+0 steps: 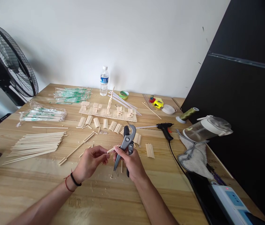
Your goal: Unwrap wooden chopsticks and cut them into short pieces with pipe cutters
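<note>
Between my two hands are short wooden stick pieces (111, 150). My left hand (92, 161) pinches their near end between thumb and fingers. The thumb and fingertip of my right hand (131, 161) meet their other end. That same right hand also carries a grey and black pipe cutter (127, 140), its curved jaw pointing up and its handles hanging down past the palm. Just beyond my hands lies a row of small stick panels (113, 126). Behind it stands a stick model (104, 113) with a long slatted base and a thin upright piece.
Loose sticks (37, 143) and bagged sticks (44, 114) lie on the left. At right are a hot glue gun (165, 129) with its cord, a plastic jug (205, 128), a cloth (194, 156) and a power strip (234, 200). A water bottle (104, 82) stands by the wall.
</note>
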{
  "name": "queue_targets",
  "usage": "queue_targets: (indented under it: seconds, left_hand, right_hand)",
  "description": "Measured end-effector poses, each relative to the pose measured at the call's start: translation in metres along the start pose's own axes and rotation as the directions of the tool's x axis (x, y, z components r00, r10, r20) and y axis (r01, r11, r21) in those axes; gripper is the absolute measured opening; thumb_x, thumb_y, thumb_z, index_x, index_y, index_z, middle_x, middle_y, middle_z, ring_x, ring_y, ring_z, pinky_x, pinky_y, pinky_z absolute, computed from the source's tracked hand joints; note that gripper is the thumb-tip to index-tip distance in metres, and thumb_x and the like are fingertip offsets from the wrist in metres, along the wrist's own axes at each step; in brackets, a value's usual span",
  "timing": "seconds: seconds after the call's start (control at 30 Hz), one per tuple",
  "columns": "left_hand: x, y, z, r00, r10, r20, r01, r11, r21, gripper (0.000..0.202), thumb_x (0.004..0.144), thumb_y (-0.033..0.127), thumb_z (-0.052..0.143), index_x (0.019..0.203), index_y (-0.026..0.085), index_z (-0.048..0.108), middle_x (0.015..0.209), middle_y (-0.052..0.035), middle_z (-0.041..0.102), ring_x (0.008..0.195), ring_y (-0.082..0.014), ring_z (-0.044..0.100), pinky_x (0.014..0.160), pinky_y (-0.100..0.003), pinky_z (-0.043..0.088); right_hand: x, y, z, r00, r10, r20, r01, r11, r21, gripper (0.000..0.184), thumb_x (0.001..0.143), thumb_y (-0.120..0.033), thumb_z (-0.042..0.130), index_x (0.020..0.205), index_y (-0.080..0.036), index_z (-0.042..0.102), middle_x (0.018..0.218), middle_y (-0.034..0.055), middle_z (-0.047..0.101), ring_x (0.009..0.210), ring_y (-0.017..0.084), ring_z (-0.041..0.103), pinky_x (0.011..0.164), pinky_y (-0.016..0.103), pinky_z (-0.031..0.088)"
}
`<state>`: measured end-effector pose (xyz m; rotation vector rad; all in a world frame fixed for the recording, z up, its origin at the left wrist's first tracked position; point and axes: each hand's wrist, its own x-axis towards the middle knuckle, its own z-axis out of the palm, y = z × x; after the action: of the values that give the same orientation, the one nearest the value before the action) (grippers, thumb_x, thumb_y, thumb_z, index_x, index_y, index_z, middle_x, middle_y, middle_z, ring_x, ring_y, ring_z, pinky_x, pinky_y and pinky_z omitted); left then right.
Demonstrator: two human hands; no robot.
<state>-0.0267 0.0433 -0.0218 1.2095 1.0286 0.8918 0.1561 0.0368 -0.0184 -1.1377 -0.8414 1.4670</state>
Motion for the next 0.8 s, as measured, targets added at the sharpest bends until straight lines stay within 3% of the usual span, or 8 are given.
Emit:
queue_targets:
  seconds: [0.43,0.53,0.63,0.7,0.8]
  left_hand:
    - [-0.0007,0.0062,-0.0061,0.997,0.063,0.036,-0.066,0.994,0.085,0.03,0.091,0.043,0.071,0.081,0.016,0.07,0.072,-0.0026,0.069,0.069,-0.0151,0.064,0.068,-0.027,0.051]
    - [-0.0004,0.0047,-0.0057,0.991,0.077,0.111,-0.083,0.996,0.046,0.025,0.09,0.04,0.074,0.099,0.016,0.071,0.09,-0.0062,0.075,0.083,-0.0186,0.068,0.078,-0.03,0.054]
    - [-0.0012,0.0062,-0.0015,0.971,0.089,0.222,-0.086,0.996,-0.024,0.035,0.09,0.038,0.076,0.117,0.018,0.067,0.107,-0.0097,0.075,0.098,-0.0229,0.071,0.088,-0.035,0.055]
    - [-0.0021,0.007,0.0014,0.964,0.086,0.254,-0.079,0.996,-0.037,0.028,0.093,0.041,0.073,0.108,0.017,0.068,0.101,-0.009,0.076,0.094,-0.0222,0.071,0.086,-0.034,0.055]
    - [-0.0031,0.0054,0.0024,0.978,0.059,0.199,-0.069,0.997,0.046,0.033,0.094,0.047,0.069,0.086,0.016,0.068,0.076,-0.0041,0.071,0.072,-0.0163,0.066,0.069,-0.027,0.051]
  right_hand:
    - [-0.0022,-0.0071,0.0015,1.0,0.028,-0.014,-0.027,0.996,0.083,0.036,0.068,-0.047,0.091,0.077,-0.015,0.074,0.07,0.0037,0.072,0.053,0.017,0.062,0.054,0.031,0.053]
    - [-0.0033,-0.0089,0.0015,0.999,0.038,0.004,-0.038,0.995,0.088,0.035,0.069,-0.046,0.09,0.073,-0.015,0.074,0.067,0.0026,0.07,0.053,0.015,0.061,0.053,0.028,0.052]
    - [-0.0055,-0.01,0.0031,0.999,0.042,0.029,-0.044,0.998,0.053,0.035,0.072,-0.046,0.087,0.066,-0.016,0.071,0.062,0.0011,0.067,0.051,0.013,0.059,0.051,0.026,0.049]
    - [-0.0072,-0.0096,0.0052,0.998,0.039,0.049,-0.04,0.999,0.023,0.037,0.074,-0.047,0.085,0.062,-0.016,0.068,0.058,-0.0003,0.064,0.047,0.012,0.056,0.047,0.025,0.047]
    - [-0.0092,-0.0092,0.0083,0.996,0.027,0.087,-0.027,1.0,0.0,0.036,0.077,-0.046,0.083,0.063,-0.017,0.066,0.054,-0.0019,0.06,0.043,0.011,0.051,0.045,0.025,0.045]
